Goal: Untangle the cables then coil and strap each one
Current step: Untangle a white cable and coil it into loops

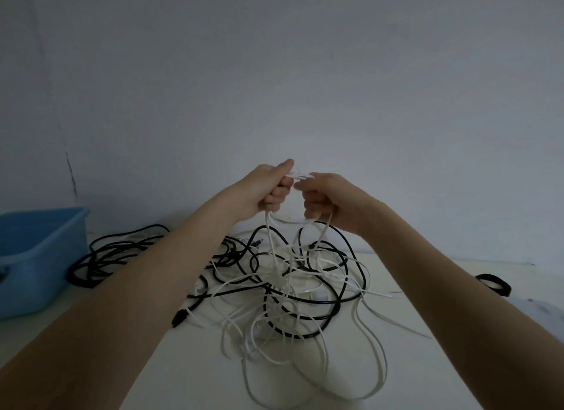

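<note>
Head view: both hands lift a white cable [269, 226] above the tangle.
Left hand [268, 189] and right hand [326, 199] each grip it; black cables [305, 299] lie mid-tabletop [195, 373].

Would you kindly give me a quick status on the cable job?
Left hand and right hand both grip one white cable, raised. Strands hang into the tangle on the table. Black cables cross it; nothing strapped.

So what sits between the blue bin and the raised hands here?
In the head view, a bundle of black cable lies on the table between the blue bin and the hands; the left forearm crosses in front of it.
</note>
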A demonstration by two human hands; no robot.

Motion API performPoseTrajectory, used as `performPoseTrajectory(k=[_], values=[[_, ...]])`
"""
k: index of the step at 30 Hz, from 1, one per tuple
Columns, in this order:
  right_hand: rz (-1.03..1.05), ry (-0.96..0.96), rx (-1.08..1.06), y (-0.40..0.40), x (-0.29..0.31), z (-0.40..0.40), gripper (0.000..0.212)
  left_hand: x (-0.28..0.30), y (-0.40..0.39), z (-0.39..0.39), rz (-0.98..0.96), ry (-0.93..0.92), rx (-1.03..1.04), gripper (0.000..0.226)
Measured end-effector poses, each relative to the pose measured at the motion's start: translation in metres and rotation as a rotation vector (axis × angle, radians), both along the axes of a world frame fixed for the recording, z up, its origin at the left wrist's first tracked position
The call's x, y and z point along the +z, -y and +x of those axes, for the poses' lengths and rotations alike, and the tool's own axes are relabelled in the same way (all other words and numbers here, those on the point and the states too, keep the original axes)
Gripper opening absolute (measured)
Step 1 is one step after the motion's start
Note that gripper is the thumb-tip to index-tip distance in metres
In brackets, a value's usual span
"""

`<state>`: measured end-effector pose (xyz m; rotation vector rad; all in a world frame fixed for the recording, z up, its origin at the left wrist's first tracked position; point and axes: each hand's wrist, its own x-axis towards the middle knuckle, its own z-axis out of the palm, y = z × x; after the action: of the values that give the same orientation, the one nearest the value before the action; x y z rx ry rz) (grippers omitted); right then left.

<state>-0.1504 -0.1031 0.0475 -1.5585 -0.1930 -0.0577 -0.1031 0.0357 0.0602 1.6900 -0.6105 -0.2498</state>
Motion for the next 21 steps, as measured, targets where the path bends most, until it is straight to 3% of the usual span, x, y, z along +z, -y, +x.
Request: performPoseTrajectory(k=[3,5,8,10,17,21], values=[[-0.262,0.041,-0.013,-0.004,0.008,-0.009,0.016,0.009,0.006,-0.001,0.190,0.137,0.075,0.042],[-0.110,0.065,-0.108,-0.005,0.012,-0.008,0.027,0.014,0.012,-0.002,0.111,0.153,0.081,0.043],[0.310,0.046,-0.204,-0.004,0.015,-0.002,0.043,0.012,0.015,-0.003,-0.166,-0.059,0.012,0.043],[0.478,0.053,-0.248,-0.004,0.015,-0.001,0.046,0.005,0.017,-0.004,-0.285,-0.185,-0.039,0.043],[0.803,0.157,-0.332,-0.010,0.017,-0.001,0.044,0.004,0.029,-0.016,-0.589,-0.350,-0.133,0.045],[0.820,0.166,-0.346,-0.009,0.014,-0.002,0.040,0.002,0.039,-0.022,-0.639,-0.292,-0.064,0.044]])
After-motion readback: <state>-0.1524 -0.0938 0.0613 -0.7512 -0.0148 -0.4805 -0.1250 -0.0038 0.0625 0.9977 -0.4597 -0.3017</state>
